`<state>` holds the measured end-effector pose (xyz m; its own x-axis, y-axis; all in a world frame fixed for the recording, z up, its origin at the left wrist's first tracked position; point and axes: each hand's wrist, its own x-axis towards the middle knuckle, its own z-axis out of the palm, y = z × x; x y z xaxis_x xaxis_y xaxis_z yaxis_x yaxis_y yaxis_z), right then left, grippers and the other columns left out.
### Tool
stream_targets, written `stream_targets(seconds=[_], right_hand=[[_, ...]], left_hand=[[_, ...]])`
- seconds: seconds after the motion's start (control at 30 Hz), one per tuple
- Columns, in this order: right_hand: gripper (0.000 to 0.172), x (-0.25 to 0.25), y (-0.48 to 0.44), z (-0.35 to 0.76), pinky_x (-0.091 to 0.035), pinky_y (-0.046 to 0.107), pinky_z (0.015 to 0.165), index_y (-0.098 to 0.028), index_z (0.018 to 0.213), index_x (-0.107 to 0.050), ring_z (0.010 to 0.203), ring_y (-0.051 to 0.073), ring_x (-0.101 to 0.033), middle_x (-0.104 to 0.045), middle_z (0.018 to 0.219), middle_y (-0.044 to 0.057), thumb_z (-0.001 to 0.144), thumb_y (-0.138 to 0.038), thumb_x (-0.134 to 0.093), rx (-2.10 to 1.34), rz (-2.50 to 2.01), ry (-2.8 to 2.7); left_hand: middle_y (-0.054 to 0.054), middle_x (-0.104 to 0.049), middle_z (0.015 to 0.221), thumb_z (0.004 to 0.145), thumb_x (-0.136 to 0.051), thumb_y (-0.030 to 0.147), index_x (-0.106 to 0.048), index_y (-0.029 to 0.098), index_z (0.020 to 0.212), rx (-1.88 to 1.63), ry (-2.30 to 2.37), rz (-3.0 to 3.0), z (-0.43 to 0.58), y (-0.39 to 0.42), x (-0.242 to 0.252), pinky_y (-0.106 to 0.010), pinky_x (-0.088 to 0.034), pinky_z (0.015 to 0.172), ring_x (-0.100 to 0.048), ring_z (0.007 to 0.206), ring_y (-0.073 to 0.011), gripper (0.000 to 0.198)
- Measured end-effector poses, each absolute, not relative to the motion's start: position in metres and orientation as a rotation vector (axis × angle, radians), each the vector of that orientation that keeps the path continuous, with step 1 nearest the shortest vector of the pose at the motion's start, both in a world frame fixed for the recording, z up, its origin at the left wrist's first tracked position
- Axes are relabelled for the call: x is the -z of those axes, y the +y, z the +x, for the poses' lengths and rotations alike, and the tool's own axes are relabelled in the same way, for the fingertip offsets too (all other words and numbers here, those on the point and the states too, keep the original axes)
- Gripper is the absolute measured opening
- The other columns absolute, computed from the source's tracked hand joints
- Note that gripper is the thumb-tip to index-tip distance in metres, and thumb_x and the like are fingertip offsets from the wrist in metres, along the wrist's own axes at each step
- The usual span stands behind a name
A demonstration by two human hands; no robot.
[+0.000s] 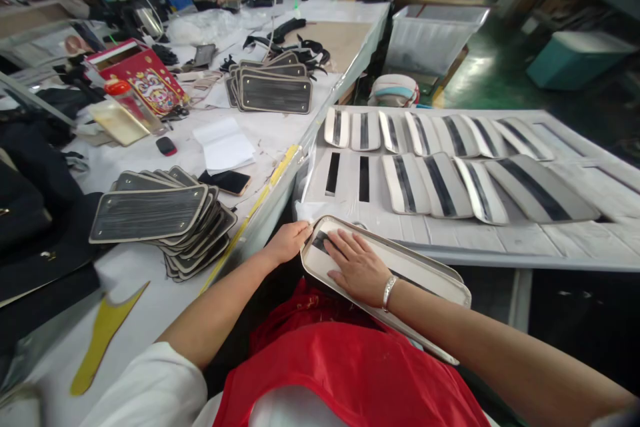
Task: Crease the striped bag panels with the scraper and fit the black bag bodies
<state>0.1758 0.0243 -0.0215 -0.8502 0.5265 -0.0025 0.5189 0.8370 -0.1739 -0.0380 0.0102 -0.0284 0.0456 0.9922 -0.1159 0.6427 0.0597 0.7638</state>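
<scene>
A pale oblong panel [415, 259] with a raised rim and a dark stripe along its middle rests over my lap, slanting down to the right. At its upper left corner my left hand [290, 241] is closed, pinching the edge. My right hand [357, 267], a bracelet at its wrist, lies flat on the panel's inner face with fingers stretched out, partly covering the stripe. Similar striped panels [443, 183] lie in two rows on the low table to the right. A fanned stack of dark panels with light edging [150, 213] stands left of my left hand.
The left table holds a phone [225, 181], a folded white paper [224, 145], a yellow tool [107, 333], a second stack of dark panels [275, 92], a red box [143, 77] and a bottle [131, 105]. Behind the right table stands a clear plastic bin [430, 40].
</scene>
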Motion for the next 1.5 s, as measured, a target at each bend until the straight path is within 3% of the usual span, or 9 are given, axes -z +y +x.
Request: stream_targets(seconds=[0.23, 0.4, 0.53, 0.6, 0.73, 0.87, 1.03, 1.5], right_hand=[[0.058, 0.016, 0.027, 0.173, -0.018, 0.046, 0.108, -0.014, 0.136, -0.040, 0.133, 0.030, -0.023, -0.031, 0.145, 0.011, 0.087, -0.045, -0.041, -0.245, -0.799, -2.981], [0.058, 0.016, 0.027, 0.178, -0.017, 0.046, 0.108, -0.015, 0.135, -0.040, 0.133, 0.029, -0.023, -0.031, 0.145, 0.010, 0.086, -0.045, -0.043, -0.301, -0.820, -2.963], [0.058, 0.015, 0.028, 0.181, -0.016, 0.046, 0.109, -0.017, 0.135, -0.040, 0.134, 0.028, -0.022, -0.033, 0.144, 0.009, 0.085, -0.046, -0.044, -0.388, -0.853, -2.928], [0.059, 0.014, 0.029, 0.181, -0.016, 0.046, 0.109, -0.018, 0.135, -0.041, 0.134, 0.028, -0.023, -0.033, 0.144, 0.008, 0.084, -0.047, -0.045, -0.422, -0.865, -2.916], [0.060, 0.011, 0.030, 0.181, -0.017, 0.048, 0.108, -0.019, 0.134, -0.042, 0.133, 0.028, -0.024, -0.035, 0.143, 0.008, 0.082, -0.048, -0.047, -0.461, -0.875, -2.901], [0.061, 0.012, 0.028, 0.184, -0.016, 0.048, 0.109, -0.019, 0.134, -0.041, 0.133, 0.028, -0.024, -0.035, 0.143, 0.008, 0.081, -0.047, -0.049, -0.504, -0.878, -2.869], [0.060, 0.016, 0.027, 0.185, -0.014, 0.046, 0.110, -0.018, 0.135, -0.040, 0.134, 0.028, -0.022, -0.033, 0.144, 0.008, 0.082, -0.044, -0.047, -0.517, -0.882, -2.840], [0.058, 0.017, 0.026, 0.181, -0.014, 0.047, 0.109, -0.017, 0.135, -0.041, 0.133, 0.029, -0.023, -0.034, 0.144, 0.009, 0.084, -0.044, -0.045, -0.471, -0.885, -2.853]], left_hand=[[0.004, -0.045, 0.060, 0.087, -0.035, 0.038, -0.042, 0.018, 0.062, -0.696, 1.611, 1.570, -0.041, 0.013, 0.030, -0.023, -0.035, 0.059, -0.043, 0.061, -0.0107, 0.033], [0.000, -0.059, 0.079, 0.087, -0.035, 0.042, -0.055, 0.016, 0.079, -0.701, 1.538, 1.503, -0.038, 0.011, 0.026, -0.024, -0.043, 0.072, -0.052, 0.076, -0.0144, 0.033], [-0.005, -0.063, 0.086, 0.088, -0.033, 0.046, -0.056, 0.016, 0.085, -0.710, 1.522, 1.366, -0.038, 0.005, 0.018, -0.027, -0.046, 0.075, -0.056, 0.084, -0.0173, 0.038], [-0.004, -0.062, 0.084, 0.088, -0.029, 0.049, -0.053, 0.017, 0.085, -0.673, 1.479, 1.288, -0.038, 0.004, 0.013, -0.027, -0.047, 0.067, -0.057, 0.078, -0.0164, 0.041], [0.000, -0.057, 0.067, 0.082, -0.043, 0.049, -0.052, 0.016, 0.074, -0.465, 1.604, 1.400, -0.033, 0.014, 0.013, -0.023, -0.041, 0.051, -0.053, 0.061, -0.0136, 0.035], [-0.002, -0.059, 0.062, 0.086, -0.034, 0.041, -0.057, 0.014, 0.067, -0.408, 1.650, 1.566, -0.027, 0.028, 0.021, -0.025, -0.040, 0.057, -0.053, 0.060, -0.0145, 0.040], [-0.003, -0.055, 0.058, 0.086, -0.033, 0.038, -0.051, 0.016, 0.056, -0.441, 1.746, 1.720, -0.027, 0.031, 0.024, -0.026, -0.035, 0.060, -0.048, 0.060, -0.0142, 0.042], [0.000, -0.049, 0.058, 0.089, -0.033, 0.040, -0.047, 0.018, 0.058, -0.411, 1.684, 1.831, -0.031, 0.035, 0.017, -0.026, -0.032, 0.060, -0.045, 0.058, -0.0131, 0.040]])
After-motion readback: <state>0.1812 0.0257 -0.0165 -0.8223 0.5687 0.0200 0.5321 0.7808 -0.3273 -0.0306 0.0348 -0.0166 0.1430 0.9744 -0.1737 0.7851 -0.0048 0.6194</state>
